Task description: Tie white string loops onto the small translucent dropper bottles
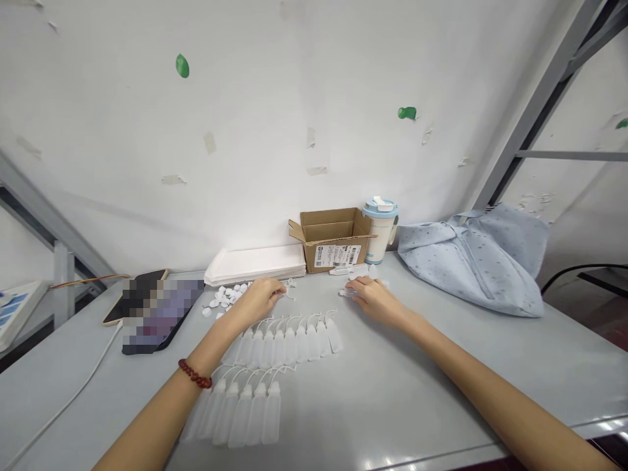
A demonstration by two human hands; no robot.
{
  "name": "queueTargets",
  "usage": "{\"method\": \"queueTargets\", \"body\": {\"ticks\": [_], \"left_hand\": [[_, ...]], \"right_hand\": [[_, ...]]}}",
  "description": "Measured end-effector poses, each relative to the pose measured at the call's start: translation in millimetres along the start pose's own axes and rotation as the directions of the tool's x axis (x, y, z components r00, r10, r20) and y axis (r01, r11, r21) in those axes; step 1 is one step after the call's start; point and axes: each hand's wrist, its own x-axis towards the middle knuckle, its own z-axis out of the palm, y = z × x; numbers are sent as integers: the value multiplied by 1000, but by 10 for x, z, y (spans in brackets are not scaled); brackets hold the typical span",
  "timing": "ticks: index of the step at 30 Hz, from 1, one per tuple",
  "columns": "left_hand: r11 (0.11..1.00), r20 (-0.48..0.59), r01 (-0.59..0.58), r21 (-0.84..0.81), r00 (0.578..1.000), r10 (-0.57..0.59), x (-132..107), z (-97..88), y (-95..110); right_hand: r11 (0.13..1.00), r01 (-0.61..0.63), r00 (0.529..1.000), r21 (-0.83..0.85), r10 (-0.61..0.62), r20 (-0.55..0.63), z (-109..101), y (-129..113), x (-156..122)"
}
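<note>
The person's left hand [262,297] is on the far side of the smooth grey table [392,405], its fingers bent and drawn together, the tips at thin, curved white plastic tubes [290,284]; whether it grips one cannot be told. A dark red beaded bracelet [195,375] circles that wrist.

To the right, the right hand [375,299] is palm down with fingers loosely curved and slightly apart, over small, clear plastic pieces lying just in front of an open brown cardboard box [314,260]. The hand hides part of them, so its hold cannot be told.

Nearer, slim, translucent white plastic bottles with thin bent spouts lie side by side in two rows: the far row [290,345] reaches farther right, and the near row [243,415] is partly covered by the left forearm. Small, white plastic caps [224,296] are scattered beside the left hand, in front of a stack of flat white trays [258,261].

A cream cup with a light blue lid [377,239] stands right of the box, and a pale blue spotted cloth bundle [471,261] lies at far right.
</note>
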Motion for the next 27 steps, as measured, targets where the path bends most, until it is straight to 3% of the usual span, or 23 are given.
{"method": "queueTargets", "body": {"ticks": [6,14,19,27], "left_hand": [[968,-124,138,-211,978,-166,-13,-140,-31],[732,-69,289,-617,907,-416,-2,-129,-92],[607,53,357,-710,887,-459,-15,-67,-100],[614,-42,282,-737,888,-458,-6,-125,-54]], "right_hand": [[1000,11,1000,19,-11,-2,15,-9,-4],[999,22,1000,35,-22,-3,25,-29,-15],[999,26,1000,36,-27,3,20,-45,-20],[998,45,999,40,-44,-2,31,-55,-26]]}}
